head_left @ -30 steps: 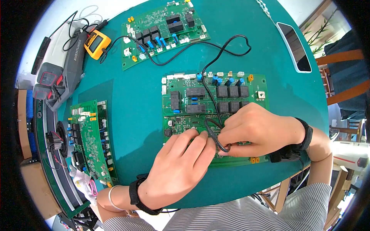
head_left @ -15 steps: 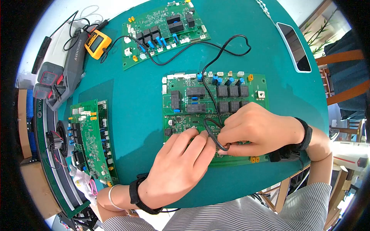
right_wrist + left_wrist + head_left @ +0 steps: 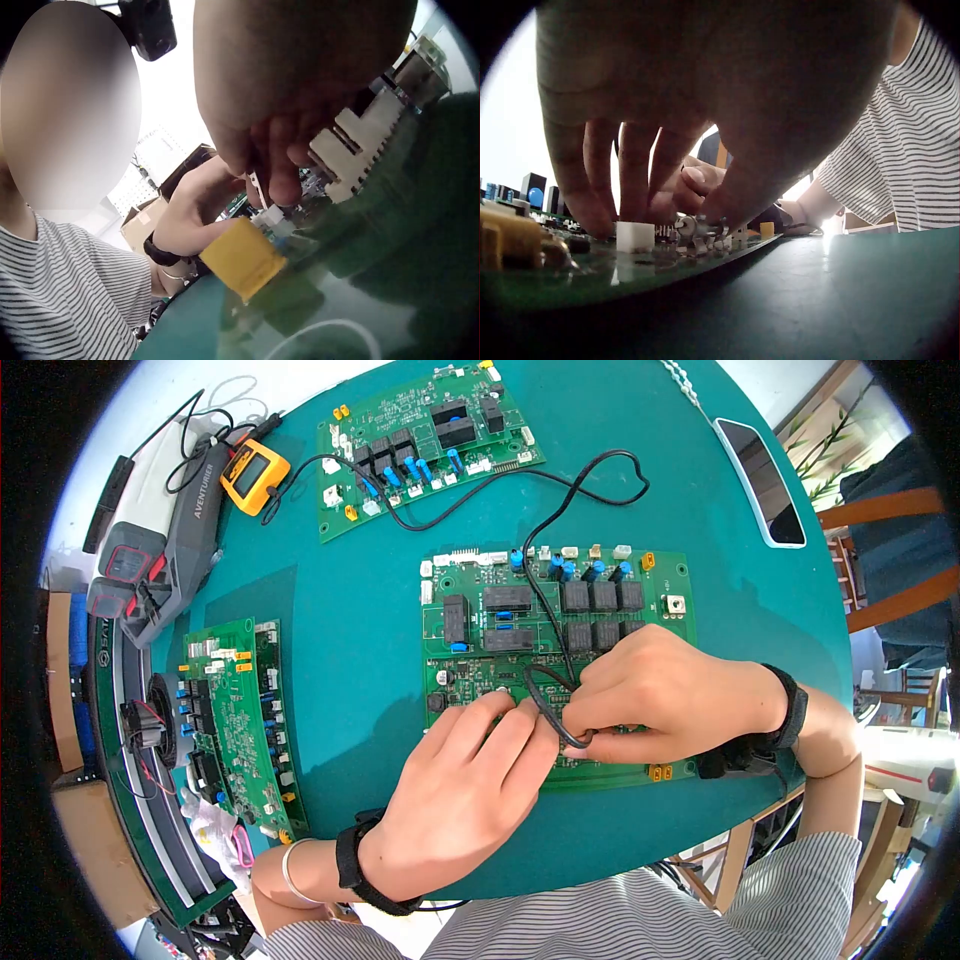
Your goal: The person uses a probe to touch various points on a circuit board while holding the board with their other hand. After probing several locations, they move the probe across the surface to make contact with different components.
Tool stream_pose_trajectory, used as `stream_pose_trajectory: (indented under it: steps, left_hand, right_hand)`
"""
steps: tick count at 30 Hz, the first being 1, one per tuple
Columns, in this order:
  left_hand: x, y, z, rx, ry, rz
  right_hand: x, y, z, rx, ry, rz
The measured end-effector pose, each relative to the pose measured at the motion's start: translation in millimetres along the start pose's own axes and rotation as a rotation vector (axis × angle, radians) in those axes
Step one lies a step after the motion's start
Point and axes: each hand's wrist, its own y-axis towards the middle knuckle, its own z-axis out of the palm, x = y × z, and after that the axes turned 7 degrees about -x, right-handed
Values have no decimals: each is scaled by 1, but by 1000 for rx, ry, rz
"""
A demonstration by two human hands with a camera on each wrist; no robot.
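- The circuit board (image 3: 546, 648) lay flat right of the table's middle, reaching toward the near edge, with both hands over its near half.
- The left hand (image 3: 450, 795) had its fingers spread and gently arched, tips down at the board with no grip showing—probably to steady it.
- The right hand (image 3: 665, 695) pinched the near end of the black cable (image 3: 546, 711) between thumb and fingers, probably for fine control; the exact tip was hidden.
- Slack in the cable, running back to the yellow meter (image 3: 255, 476) at far left, likely gave that hand freedom.
- Edges: white connectors stood along the board's far side, and one white connector (image 3: 635, 237) sat just beside the left fingers, so sideways room looked tight.
- Bare tabletop (image 3: 360, 610) stretched left toward the tilted boards (image 3: 230, 730); the phone (image 3: 762, 482) lay far right, well apart—upward seemed the freest way out.
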Motion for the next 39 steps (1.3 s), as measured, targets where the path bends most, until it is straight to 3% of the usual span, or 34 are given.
stream_pose_trajectory:
  steps: [39]
  left_hand:
    - [1, -3, -1, -16, 0, 21]
  right_hand:
    - [8, 3, -2, 2, 31, 53]
